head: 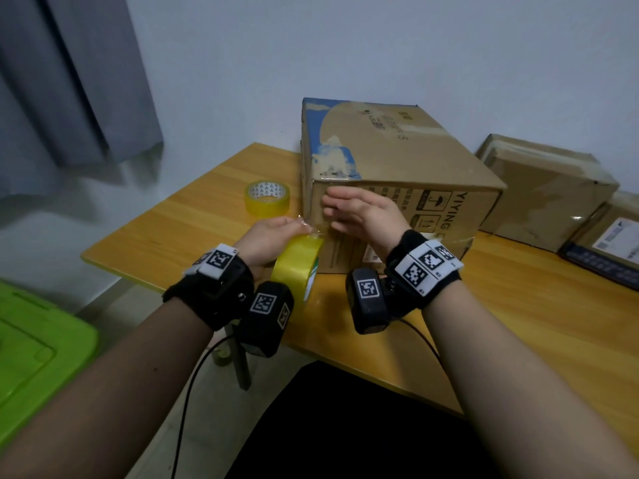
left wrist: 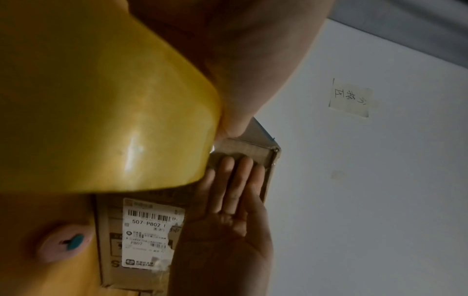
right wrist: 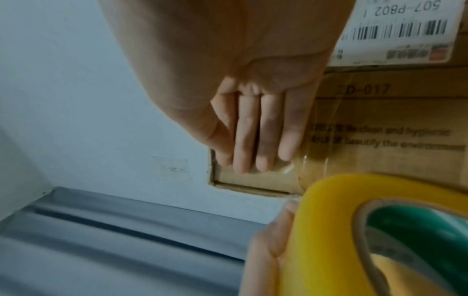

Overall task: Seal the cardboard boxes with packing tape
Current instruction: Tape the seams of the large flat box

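Head view: big cardboard box (head: pixel 397 188) sits on the desk (head: pixel 193 216), w/ its near front face turned to the person. Left hand (head: pixel 269 242), just in front of the box's lower left corner, has its grip curled round a yellow tape roll (head: pixel 297 267), a clear strip drawn from roll to box front. Right hand (head: pixel 363 212) lies flat on that front face, fingers (right wrist: pixel 255 140) straight, pressing the strip's end down near the box's left edge; its grip holds nothing.

Progress, my read: first strip on this face only just anchored; run, cut and remaining seams still to do. Old glossy tape already on the box top. Right of the box, two more boxes: a taped one (head: pixel 549 188) and a smaller one (head: pixel 608 243) w/ a label; whether they need more I can't tell. Spare roll (head: pixel 268 197) lies left of the box.

Writing: "YIYING" on box front, handling symbols beside it. Shipping label (left wrist: pixel 149 232) reads "507-P802" w/ barcode. Right wrist view: "D-017", "be clean and hygienic", "beautify the environment". Other print too blurred.
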